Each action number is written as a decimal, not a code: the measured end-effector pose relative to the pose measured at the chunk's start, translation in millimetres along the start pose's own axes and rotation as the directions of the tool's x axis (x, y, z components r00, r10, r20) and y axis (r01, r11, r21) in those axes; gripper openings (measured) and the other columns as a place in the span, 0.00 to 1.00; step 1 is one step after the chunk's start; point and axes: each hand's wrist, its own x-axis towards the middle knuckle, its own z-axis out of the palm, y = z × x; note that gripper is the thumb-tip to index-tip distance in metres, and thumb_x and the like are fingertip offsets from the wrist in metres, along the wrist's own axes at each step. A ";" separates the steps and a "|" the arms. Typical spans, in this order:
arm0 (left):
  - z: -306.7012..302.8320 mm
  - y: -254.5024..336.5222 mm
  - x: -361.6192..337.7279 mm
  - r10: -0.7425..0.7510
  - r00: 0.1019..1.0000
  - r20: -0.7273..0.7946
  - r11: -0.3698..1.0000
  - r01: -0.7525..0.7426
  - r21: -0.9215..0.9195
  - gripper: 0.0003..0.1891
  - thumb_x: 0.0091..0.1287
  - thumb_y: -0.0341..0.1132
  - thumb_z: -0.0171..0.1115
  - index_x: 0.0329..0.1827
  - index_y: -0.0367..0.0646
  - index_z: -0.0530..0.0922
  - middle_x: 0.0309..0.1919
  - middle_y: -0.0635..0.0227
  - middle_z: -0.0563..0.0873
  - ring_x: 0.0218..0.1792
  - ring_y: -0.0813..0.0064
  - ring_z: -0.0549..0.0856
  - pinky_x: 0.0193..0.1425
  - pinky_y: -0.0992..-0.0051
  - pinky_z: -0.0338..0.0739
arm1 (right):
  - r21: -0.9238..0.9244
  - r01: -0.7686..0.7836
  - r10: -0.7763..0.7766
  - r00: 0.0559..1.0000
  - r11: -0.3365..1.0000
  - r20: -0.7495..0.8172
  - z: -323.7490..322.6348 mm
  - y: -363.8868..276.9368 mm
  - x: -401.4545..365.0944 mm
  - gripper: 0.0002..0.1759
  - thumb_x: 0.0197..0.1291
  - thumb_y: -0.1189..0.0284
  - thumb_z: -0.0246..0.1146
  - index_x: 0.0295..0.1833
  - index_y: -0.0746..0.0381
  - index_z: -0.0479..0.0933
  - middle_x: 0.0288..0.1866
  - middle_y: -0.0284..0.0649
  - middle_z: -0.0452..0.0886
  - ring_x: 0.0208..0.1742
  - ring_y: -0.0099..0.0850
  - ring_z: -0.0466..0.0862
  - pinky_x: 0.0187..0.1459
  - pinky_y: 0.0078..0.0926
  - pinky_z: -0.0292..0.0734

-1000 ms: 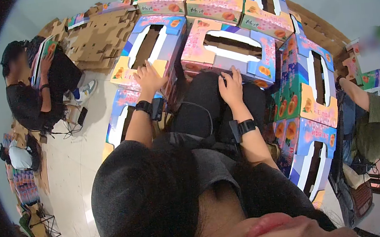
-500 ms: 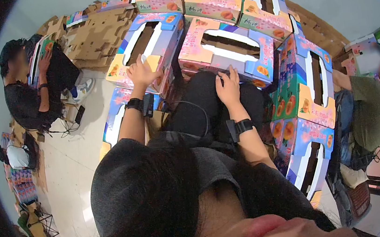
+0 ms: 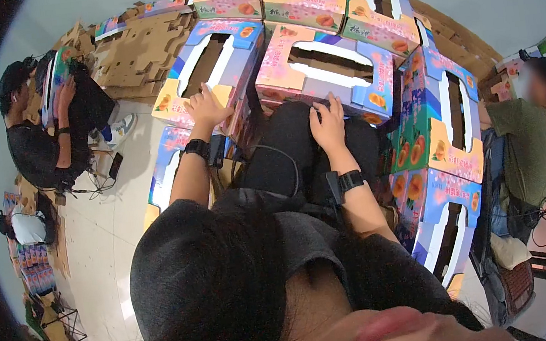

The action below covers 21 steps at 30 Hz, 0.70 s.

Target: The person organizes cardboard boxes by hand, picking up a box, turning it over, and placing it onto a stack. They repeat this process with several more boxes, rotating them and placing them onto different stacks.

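Peach-printed carton [image 3: 223,61] with a slotted top stands ahead on the left, the left hand [image 3: 209,110] resting on its near end, fingers spread apart. Beside it, a crosswise peach carton [image 3: 330,80] lies before the right hand [image 3: 329,127], whose fingers are straightened, slightly apart; whether they touch it, I cannot tell.

- Sideways box [image 3: 326,75]: pink blossoms, lilac-and-blue panel, orange fruit print, white slot flaps.
- Box just left of it [image 3: 237,60]: cream and blue panels, reddish-pink lettering.
- Box just right of it [image 3: 440,114]: green side with orange fruit, cream corner.
- Trousers below it [image 3: 281,156]: black.
- Shirt far right of it [image 3: 529,141]: olive green.
- Cardboard left of it [image 3: 145,57]: brown.
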 end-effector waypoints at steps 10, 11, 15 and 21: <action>0.4 -1.8 0.3 0.003 0.999 -0.051 1.000 -0.004 -0.017 0.64 0.36 0.62 0.69 0.76 0.39 0.50 0.61 0.44 0.71 0.67 0.49 0.65 0.72 0.43 0.45 | 0.011 0.005 -0.004 1.000 1.000 -0.024 2.4 1.2 -1.4 0.17 0.62 0.63 0.58 0.48 0.62 0.82 0.70 0.58 0.62 0.72 0.57 0.58 0.70 0.48 0.57; 2.1 -2.1 0.1 0.000 0.997 -0.075 1.000 -0.002 -0.031 0.63 0.36 0.62 0.69 0.76 0.40 0.50 0.60 0.44 0.72 0.66 0.49 0.66 0.72 0.44 0.45 | 0.012 0.005 -0.005 1.000 1.000 -0.026 2.1 1.0 -1.3 0.17 0.62 0.63 0.58 0.48 0.62 0.82 0.70 0.58 0.62 0.72 0.57 0.58 0.70 0.48 0.57; -0.2 -2.9 -1.7 0.003 0.996 -0.084 0.998 -0.008 -0.059 0.63 0.35 0.62 0.69 0.75 0.40 0.52 0.60 0.44 0.72 0.66 0.50 0.67 0.72 0.45 0.46 | 0.004 0.008 -0.008 1.000 1.000 -0.019 0.5 0.7 -0.5 0.16 0.62 0.63 0.58 0.49 0.61 0.82 0.71 0.57 0.62 0.73 0.56 0.58 0.70 0.48 0.57; -2.9 -2.4 -1.4 0.009 0.998 -0.060 0.998 -0.012 -0.055 0.62 0.35 0.61 0.68 0.76 0.41 0.52 0.60 0.44 0.72 0.67 0.49 0.66 0.73 0.45 0.44 | 0.008 -0.010 0.011 1.000 1.000 -0.015 1.0 -0.6 0.1 0.16 0.62 0.63 0.58 0.48 0.61 0.82 0.71 0.57 0.62 0.73 0.56 0.58 0.70 0.48 0.58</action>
